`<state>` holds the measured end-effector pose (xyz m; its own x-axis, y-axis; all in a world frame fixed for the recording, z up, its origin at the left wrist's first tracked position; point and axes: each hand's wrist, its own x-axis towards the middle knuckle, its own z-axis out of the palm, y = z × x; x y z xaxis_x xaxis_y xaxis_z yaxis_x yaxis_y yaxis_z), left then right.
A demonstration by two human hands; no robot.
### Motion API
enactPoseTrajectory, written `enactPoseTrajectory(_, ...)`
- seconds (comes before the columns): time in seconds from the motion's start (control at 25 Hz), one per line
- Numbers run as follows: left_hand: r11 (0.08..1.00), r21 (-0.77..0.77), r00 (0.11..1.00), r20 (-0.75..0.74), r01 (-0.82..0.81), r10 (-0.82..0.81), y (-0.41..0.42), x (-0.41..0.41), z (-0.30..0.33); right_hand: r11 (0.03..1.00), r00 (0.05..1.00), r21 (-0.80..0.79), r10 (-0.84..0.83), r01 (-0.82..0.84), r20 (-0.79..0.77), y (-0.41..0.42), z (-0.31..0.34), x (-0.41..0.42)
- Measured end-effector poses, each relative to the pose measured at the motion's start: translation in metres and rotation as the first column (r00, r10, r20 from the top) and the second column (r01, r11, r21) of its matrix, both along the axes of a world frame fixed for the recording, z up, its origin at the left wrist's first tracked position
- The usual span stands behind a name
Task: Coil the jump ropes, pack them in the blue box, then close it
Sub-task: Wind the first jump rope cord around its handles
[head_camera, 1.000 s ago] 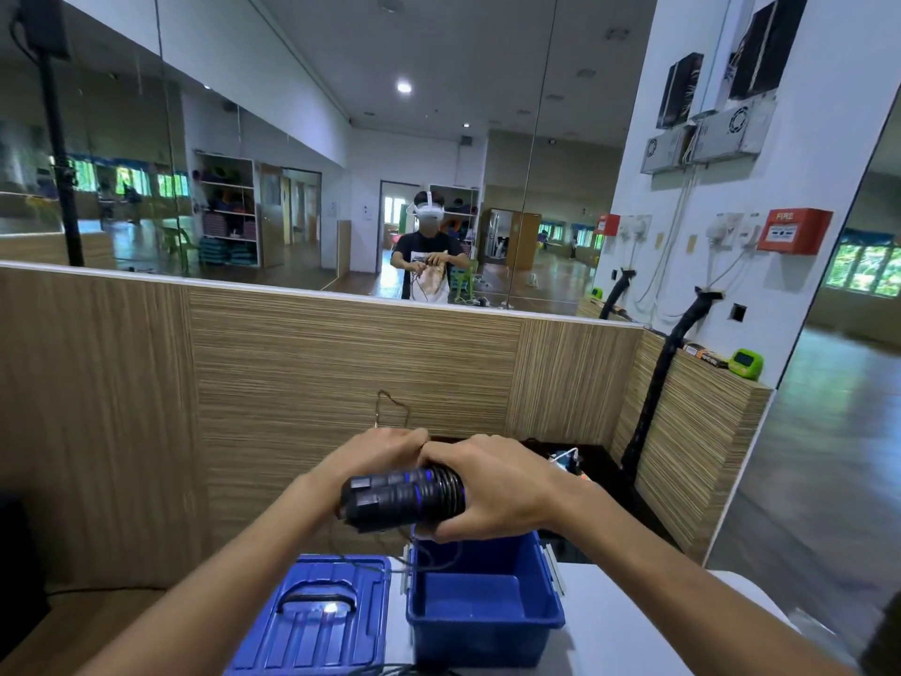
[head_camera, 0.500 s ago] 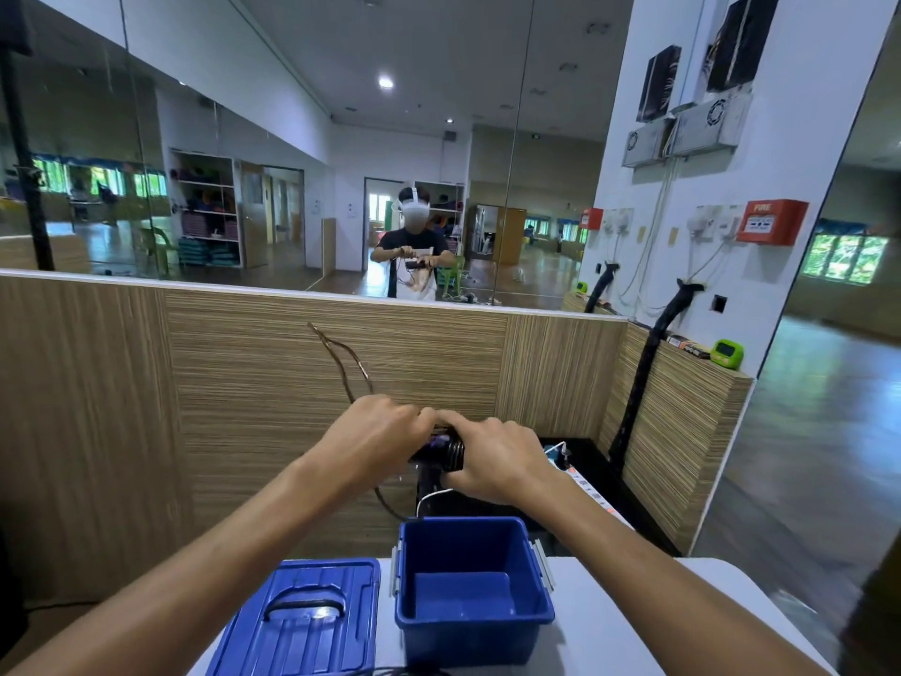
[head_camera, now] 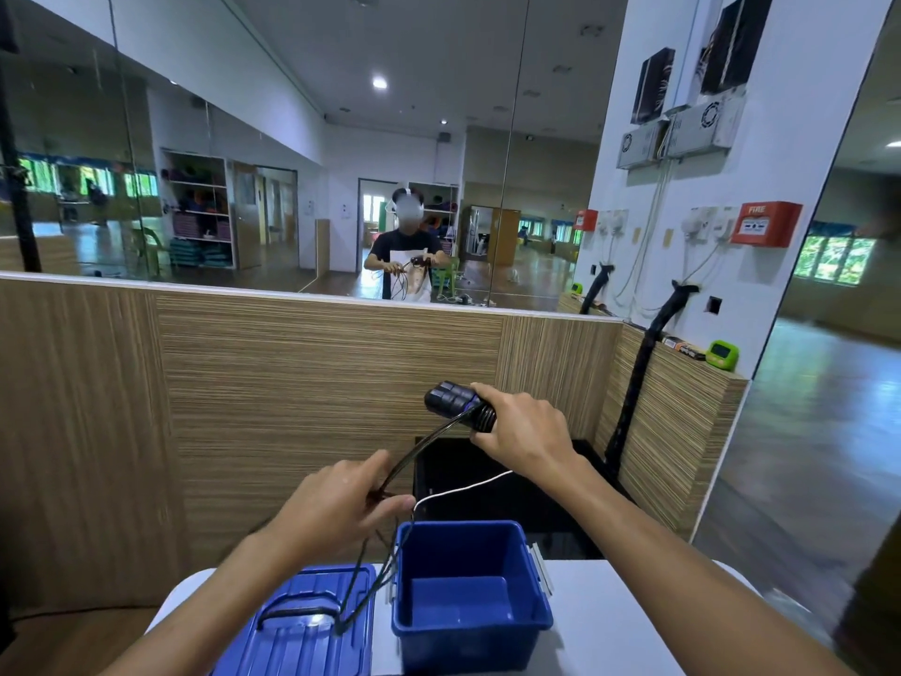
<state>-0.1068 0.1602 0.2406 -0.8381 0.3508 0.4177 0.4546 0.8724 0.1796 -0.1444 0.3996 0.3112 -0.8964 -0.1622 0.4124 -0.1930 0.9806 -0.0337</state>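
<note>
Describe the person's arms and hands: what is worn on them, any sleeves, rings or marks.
Both forearms are bare to the bottom edge of the picture, with no sleeve in view. The left hand and right hand wear no gloves. No ring, watch, band or marking shows on either. The mirror reflection shows short dark sleeves.

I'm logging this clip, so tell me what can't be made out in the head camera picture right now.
- Rope: motion-blurred, so its loop count is unclear.
- Handles: the right hand covers their far ends.
- Blue lid: near part cut off by the bottom edge.
- Left hand: its fingers hide the rope they hold.
</note>
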Motion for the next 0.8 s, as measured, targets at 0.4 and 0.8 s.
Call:
enactPoseTrajectory(0.4,0.891,0.422,0.970,0.090,0.168,-0.226,-0.030,-0.009,0.011,0.994,0.991,0.029,-0.104,0.102,0.085,0.023,-0.015,-0.007)
enactPoseTrajectory(0.8,0.787,0.601,0.664,0.647,-0.142,-0.374,0.004,-0.002,0.027,0.999,0.997,0.050,-0.001,-0.003,0.077,0.002,-0.020,0.005)
